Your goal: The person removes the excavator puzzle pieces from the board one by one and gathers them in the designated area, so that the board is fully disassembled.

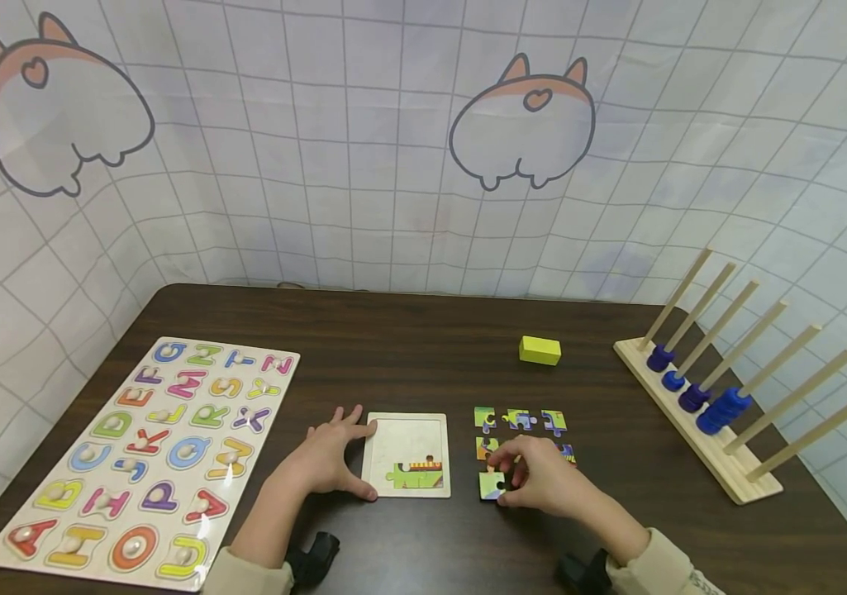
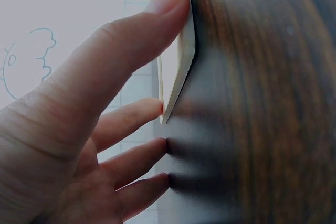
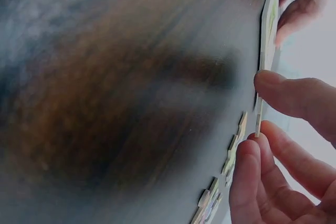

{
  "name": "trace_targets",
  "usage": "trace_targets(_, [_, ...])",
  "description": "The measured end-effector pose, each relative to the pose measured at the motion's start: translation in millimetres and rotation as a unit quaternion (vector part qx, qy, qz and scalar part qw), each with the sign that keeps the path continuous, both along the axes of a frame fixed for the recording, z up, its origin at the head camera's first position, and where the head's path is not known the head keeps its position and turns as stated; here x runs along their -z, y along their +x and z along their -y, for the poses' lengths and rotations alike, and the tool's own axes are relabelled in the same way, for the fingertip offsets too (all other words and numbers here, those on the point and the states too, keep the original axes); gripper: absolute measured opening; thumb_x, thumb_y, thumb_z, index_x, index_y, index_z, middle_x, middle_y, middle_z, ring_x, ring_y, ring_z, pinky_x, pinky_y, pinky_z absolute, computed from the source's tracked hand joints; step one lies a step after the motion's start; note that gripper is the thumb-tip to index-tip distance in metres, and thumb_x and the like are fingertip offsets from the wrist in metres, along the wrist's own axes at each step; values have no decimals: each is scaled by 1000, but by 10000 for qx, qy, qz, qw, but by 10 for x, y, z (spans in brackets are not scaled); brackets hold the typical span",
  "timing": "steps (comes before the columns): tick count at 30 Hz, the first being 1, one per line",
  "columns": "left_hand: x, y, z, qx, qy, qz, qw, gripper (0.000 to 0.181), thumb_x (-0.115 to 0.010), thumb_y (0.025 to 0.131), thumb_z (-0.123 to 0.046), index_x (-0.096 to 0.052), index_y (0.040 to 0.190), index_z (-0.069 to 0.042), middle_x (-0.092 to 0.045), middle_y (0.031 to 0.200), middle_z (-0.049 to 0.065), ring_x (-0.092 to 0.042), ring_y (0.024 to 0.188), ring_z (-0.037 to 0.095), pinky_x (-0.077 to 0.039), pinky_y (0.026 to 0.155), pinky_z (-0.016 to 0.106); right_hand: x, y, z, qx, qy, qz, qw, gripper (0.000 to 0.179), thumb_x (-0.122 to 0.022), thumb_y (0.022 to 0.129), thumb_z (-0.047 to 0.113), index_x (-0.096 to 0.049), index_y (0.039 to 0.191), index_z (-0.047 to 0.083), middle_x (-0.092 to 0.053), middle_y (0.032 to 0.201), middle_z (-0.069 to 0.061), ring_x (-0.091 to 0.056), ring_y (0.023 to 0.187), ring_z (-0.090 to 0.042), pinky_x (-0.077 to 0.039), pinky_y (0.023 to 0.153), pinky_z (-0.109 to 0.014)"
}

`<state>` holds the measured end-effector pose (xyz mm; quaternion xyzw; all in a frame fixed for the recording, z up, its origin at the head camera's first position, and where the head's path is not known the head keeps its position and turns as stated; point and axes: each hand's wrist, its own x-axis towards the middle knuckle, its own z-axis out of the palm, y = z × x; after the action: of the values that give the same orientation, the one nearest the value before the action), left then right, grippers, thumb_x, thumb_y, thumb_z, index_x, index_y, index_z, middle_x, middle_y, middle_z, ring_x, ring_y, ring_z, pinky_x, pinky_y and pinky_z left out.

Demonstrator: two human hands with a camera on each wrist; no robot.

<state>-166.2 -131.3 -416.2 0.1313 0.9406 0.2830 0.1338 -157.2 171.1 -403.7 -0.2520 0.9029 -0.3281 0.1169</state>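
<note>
A small square wooden puzzle tray [image 1: 402, 438] lies on the table, with joined green pieces [image 1: 416, 478] in its lower right part. My left hand [image 1: 326, 457] spreads its fingers at the tray's left side; the thumb and index finger touch its edge. In the left wrist view the thumb [image 2: 168, 11] lies on the tray's rim [image 2: 185, 45]. To the right of the tray, my right hand [image 1: 542, 479] pinches a puzzle piece [image 1: 491, 487] between thumb and fingers, just off the table. Several loose puzzle pieces [image 1: 520, 420] lie around and partly under that hand.
On the left lies a large alphabet board [image 1: 200, 391] with knobbed letters. A yellow block [image 1: 540, 350] sits behind the loose pieces. To the right stands a wooden peg rack [image 1: 698, 434] with blue rings [image 1: 723, 410] on several tilted-looking pegs. A patterned curtain [image 1: 393, 207] hangs behind the table.
</note>
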Motion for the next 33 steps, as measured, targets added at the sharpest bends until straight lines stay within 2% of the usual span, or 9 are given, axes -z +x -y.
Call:
trace_targets(11, [4,-1,-1,37,34,-11,10000,90,-89,53,-33,-52,131,-7,-31,144,19,-18,134,41,-14,97,68,53,15,-7,-74,64,-2,10000,32,-82,60,3,-66,88,3,-53,73,2,-47,55,-3,-44,49,-20])
trace_targets(24, [12,-3,6,39,20,-29,10000,90,-89,53,-33,-52,130,-7,-31,144,19,-18,134,41,-15,97,69,49,13,20,6,127,-91,9999,33,-83,59,5,-65,87,3,-53,73,1,-47,54,-4,-44,50,-20])
trace_targets(33, [15,-6,11,49,13,-9,10000,90,-88,53,-33,-52,131,-8,-31,144,19,-18,134,41,-15,96,69,43,7,41,39,152,-178,9997,36,-82,59,6,-66,91,2,-53,74,0,-50,55,-8,-44,50,-20])
